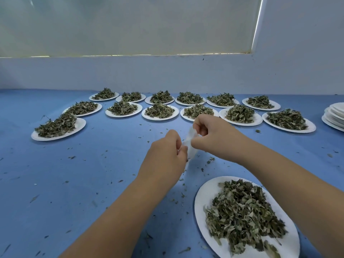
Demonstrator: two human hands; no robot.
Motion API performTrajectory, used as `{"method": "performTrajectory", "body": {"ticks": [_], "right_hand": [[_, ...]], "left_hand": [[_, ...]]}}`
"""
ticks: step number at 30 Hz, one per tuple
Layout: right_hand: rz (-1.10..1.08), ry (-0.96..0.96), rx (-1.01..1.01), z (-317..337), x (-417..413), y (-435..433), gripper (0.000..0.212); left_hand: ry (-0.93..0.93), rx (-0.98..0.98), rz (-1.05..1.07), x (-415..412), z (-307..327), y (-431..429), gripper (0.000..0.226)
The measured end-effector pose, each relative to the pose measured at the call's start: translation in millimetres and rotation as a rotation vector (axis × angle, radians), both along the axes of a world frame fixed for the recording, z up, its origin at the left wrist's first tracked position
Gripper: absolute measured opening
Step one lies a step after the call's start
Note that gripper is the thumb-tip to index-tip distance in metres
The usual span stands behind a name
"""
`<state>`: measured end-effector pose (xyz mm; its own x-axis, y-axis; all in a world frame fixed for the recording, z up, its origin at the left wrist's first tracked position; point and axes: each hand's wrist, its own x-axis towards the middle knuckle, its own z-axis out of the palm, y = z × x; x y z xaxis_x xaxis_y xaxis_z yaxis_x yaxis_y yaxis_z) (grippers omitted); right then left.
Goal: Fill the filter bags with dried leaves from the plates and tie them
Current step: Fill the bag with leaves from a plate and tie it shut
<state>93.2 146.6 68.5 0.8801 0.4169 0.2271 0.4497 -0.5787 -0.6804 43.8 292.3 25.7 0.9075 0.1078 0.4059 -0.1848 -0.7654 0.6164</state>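
A thin white filter bag point(190, 144) hangs between my two hands above the blue table. My left hand point(167, 151) pinches its lower left edge with curled fingers. My right hand point(212, 135) pinches its upper right edge. Most of the bag is hidden behind my fingers, and I cannot tell if leaves are inside. A white paper plate point(206, 194) heaped with dried green leaves point(242, 211) lies at the near right, under my right forearm.
Several paper plates of dried leaves point(160, 110) stand in two rows across the far side of the blue table point(74, 183). A stack of bare plates point(335, 116) sits at the far right. Leaf crumbs are scattered over the cloth. A pale wall rises behind.
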Motion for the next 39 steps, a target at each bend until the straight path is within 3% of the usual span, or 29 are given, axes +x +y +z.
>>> {"method": "performTrajectory", "body": {"ticks": [10,14,18,22,29,39], "right_hand": [[-0.148,0.128,-0.027,-13.6,5.0,2.6,0.011],[-0.147,0.128,-0.048,-10.8,2.7,4.5,0.017],[-0.133,0.135,-0.016,1.9,-1.2,-6.4,0.008],[-0.126,0.143,-0.082,6.9,-7.8,-16.2,0.008],[-0.034,0.119,-0.02,5.6,-29.3,-41.5,0.019],[-0.049,0.028,0.007,-6.6,-66.8,-78.3,0.015]], "left_hand": [[-0.089,-0.008,0.073,-1.3,9.8,7.6,0.013],[-0.13,0.035,-0.063,-5.7,12.1,3.4,0.012],[-0.192,0.051,-0.168,-8.9,13.8,-0.8,0.011],[-0.161,-0.088,-0.199,-9.2,16.1,-3.8,0.015],[-0.115,-0.393,-0.227,-18.1,21.4,-8.9,0.015],[-0.306,-0.107,-0.188,-27.9,18.6,-12.4,0.01]]}}
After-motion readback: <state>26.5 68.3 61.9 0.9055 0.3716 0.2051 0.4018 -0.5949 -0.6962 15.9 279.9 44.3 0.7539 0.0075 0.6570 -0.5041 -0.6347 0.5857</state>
